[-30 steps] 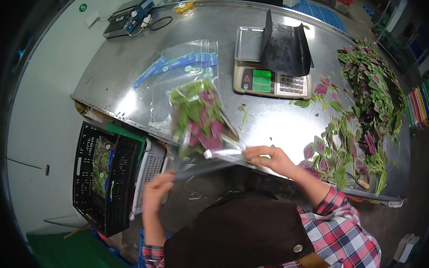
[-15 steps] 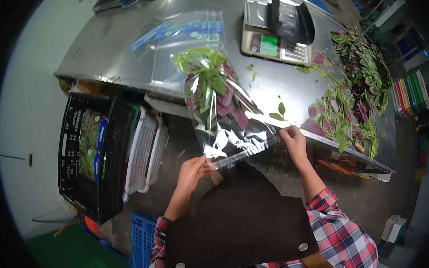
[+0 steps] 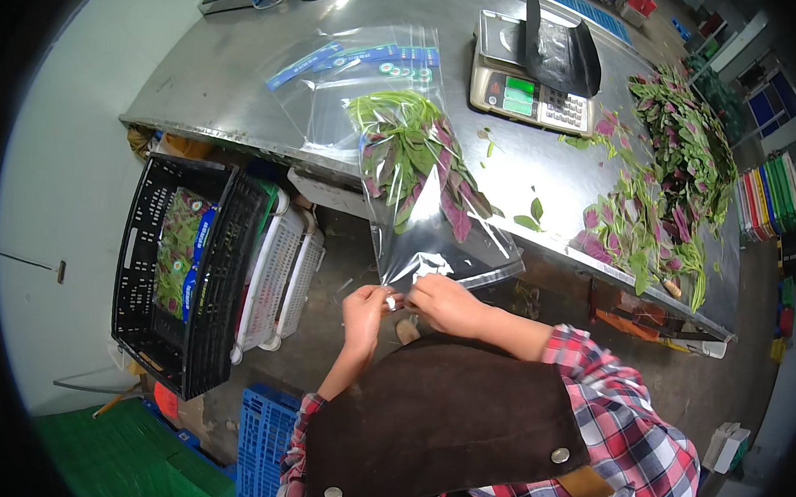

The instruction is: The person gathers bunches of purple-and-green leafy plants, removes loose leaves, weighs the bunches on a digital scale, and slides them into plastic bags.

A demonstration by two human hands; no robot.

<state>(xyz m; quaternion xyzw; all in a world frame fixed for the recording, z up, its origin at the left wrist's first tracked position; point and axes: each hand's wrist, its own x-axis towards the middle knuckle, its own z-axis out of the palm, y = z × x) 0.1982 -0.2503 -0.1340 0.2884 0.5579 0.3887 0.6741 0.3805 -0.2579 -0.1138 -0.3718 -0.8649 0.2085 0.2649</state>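
Observation:
A clear plastic bag lies over the table's near edge, its mouth end hanging toward me. Inside is a bunch of green and purple leafy vegetables, stems pointing away. My left hand pinches the left corner of the bag's mouth. Close beside it, my right hand has its fingers closed on the same edge; the fingertips are partly hidden. Something small and white shows at the left fingertips. Beyond the bunch lie flat clear bags with blue printed bands.
A scale with a black tray stands on the metal table. Loose leafy vegetables are heaped on the right. At left are a black crate containing a filled bag, white baskets, and a blue crate.
My right hand has left the right corner of the bag's mouth and moved left, beside my left hand. The right corner now hangs free. The view has shifted slightly.

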